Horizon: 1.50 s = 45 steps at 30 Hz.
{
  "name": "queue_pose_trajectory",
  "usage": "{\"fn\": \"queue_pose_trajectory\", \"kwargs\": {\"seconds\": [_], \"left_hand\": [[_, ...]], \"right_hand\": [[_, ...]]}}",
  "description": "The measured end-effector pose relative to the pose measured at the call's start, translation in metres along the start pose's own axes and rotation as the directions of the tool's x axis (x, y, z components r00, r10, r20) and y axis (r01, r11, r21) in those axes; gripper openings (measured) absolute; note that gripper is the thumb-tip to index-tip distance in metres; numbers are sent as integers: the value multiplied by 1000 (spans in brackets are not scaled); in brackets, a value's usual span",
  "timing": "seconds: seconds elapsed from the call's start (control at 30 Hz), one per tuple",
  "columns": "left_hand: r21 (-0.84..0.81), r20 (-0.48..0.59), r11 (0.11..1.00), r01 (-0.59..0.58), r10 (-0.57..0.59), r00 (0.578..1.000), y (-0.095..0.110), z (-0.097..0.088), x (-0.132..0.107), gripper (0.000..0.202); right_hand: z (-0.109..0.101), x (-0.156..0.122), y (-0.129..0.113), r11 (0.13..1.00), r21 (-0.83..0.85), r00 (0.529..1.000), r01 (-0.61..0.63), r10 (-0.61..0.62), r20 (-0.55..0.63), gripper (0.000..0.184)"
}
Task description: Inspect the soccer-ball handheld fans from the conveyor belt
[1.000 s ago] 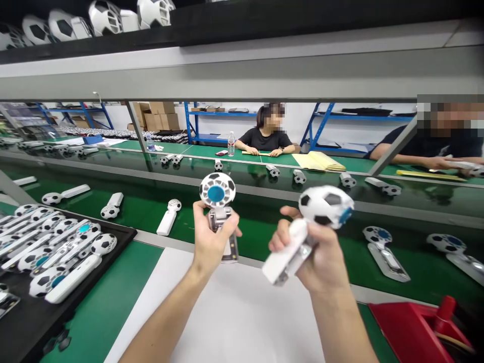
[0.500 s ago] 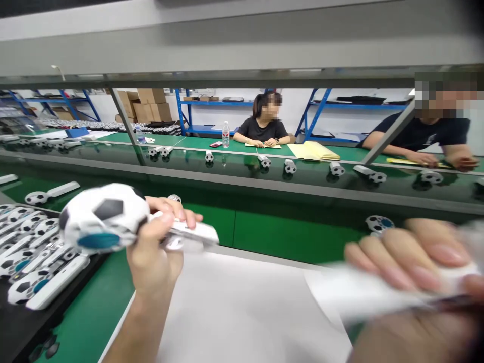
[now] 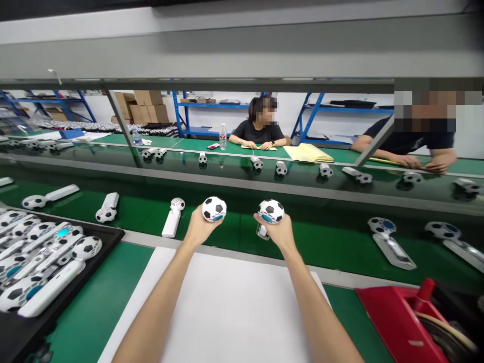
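Both my arms reach out over the green conveyor belt (image 3: 310, 247). My left hand (image 3: 198, 229) is closed round the handle of a soccer-ball hand fan (image 3: 214, 208), whose black-and-white head sticks up above my fingers. My right hand (image 3: 278, 232) grips a second soccer-ball fan (image 3: 270, 211) the same way, with a bit of its handle showing below my fingers. The two fans are held side by side, a short gap between them. A white mat (image 3: 227, 307) lies under my forearms.
A black tray (image 3: 108, 237) at the left holds several soccer-ball fans. More fans lie along the belt, among them a white one (image 3: 172, 219) and an opened one (image 3: 391, 242). A red tape dispenser (image 3: 408, 317) stands at the bottom right. Two people sit across the line.
My hands have swung from close to my face out over the belt. The fans, held wide apart half a second ago, are now side by side and upright.
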<state>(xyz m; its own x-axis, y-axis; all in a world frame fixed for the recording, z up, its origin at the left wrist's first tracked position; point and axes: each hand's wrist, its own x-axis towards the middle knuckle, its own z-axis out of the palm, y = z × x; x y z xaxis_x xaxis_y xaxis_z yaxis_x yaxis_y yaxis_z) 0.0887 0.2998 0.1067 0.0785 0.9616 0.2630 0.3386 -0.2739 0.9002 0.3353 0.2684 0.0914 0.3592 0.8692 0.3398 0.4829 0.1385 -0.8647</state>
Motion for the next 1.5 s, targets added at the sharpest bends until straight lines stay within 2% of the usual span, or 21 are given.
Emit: {"fn": "queue_pose_trajectory", "kwargs": {"seconds": [0.03,0.1,0.17,0.3,0.4,0.47,0.57,0.67,0.77,0.83,0.9,0.97,1.03,1.1,1.13,1.2,1.23,1.3,1.37,1.43,1.5], "left_hand": [[8,35,999,50,-50,998,-10,4,3,34],[73,75,995,70,-76,994,-29,10,8,37],[136,57,988,70,-78,995,-44,14,10,43],[323,2,946,40,-42,999,-63,19,10,43],[455,-36,890,40,-26,999,-70,21,10,39],[518,-86,853,68,-27,996,-71,18,10,36],[571,-221,804,167,-46,974,-72,8,11,36],[554,-337,774,305,-126,933,-76,-6,11,54],[476,-348,787,393,-241,906,-77,-16,10,64],[395,-321,825,404,-288,902,-69,-22,12,62],[282,-256,883,375,-308,916,-51,-26,15,59],[156,-156,934,321,-298,942,-24,-27,14,52],[-6,-11,969,249,-249,968,6,-26,6,52],[-236,192,954,185,-141,971,33,-21,-7,57],[-316,272,934,165,-77,959,42,-20,-12,60],[-329,315,939,103,6,949,49,-20,-16,60],[-225,268,972,62,1,963,46,-24,-13,57],[104,77,994,30,-38,996,30,-38,5,46],[267,-80,954,137,-120,990,5,-63,32,39],[370,-255,885,284,-197,947,-22,-97,59,41],[411,-406,805,428,-259,876,-46,-133,78,47]], "right_hand": [[2,3,11,997,-28,998,-66,67,10,46],[3,7,30,978,-114,985,-173,175,10,49],[-2,11,42,946,-224,971,-235,238,-11,48],[-11,13,52,866,-424,958,-264,286,-14,42],[-12,11,57,808,-522,942,-275,335,23,42],[-12,10,58,781,-560,930,-277,364,47,38],[-17,10,54,771,-577,927,-271,371,60,36],[-26,12,43,795,-545,939,-268,343,38,40],[-31,14,27,857,-453,957,-246,290,29,45],[-28,13,14,907,-360,965,-221,256,54,45],[-21,8,-2,950,-240,967,-200,231,109,44],[-9,-2,-22,978,-81,955,-191,204,215,47],[5,-17,-44,975,94,921,-203,157,357,57],[17,-33,-66,918,277,859,-283,114,499,60],[20,-40,-75,853,378,822,-359,97,562,59],[21,-48,-88,699,518,781,-493,92,618,51],[18,-49,-92,643,557,782,-526,108,614,47],[8,-46,-94,624,584,817,-520,163,554,43],[-5,-40,-93,612,609,844,-504,199,498,37],[-19,-34,-93,593,638,858,-492,203,473,31],[-32,-30,-95,567,660,858,-493,191,476,32]]}}
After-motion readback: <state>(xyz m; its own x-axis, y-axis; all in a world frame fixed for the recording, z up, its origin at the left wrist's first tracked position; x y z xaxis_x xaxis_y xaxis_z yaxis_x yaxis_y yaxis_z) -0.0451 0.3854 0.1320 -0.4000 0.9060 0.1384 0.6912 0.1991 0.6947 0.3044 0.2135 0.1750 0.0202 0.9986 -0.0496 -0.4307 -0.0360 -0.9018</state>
